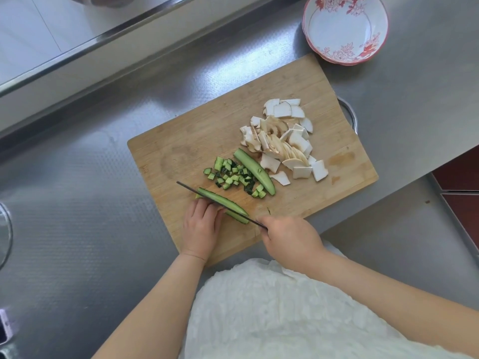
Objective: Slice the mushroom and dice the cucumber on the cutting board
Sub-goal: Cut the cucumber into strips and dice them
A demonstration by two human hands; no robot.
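A wooden cutting board (197,141) lies at an angle on the steel counter. White mushroom slices (285,141) are piled on its right half. Small green cucumber dice (233,177) sit in the middle, with a long cucumber strip (255,171) beside them. My left hand (201,224) presses down on another cucumber piece (225,203) at the board's near edge. My right hand (287,239) grips the handle of a knife (207,198), whose thin blade runs lengthwise along that cucumber piece.
A white bowl with a red flower pattern (344,29) stands beyond the board's far right corner. A metal handle (350,115) shows under the board's right edge. A raised steel ledge (103,47) runs along the back. White clothing (285,307) is close below.
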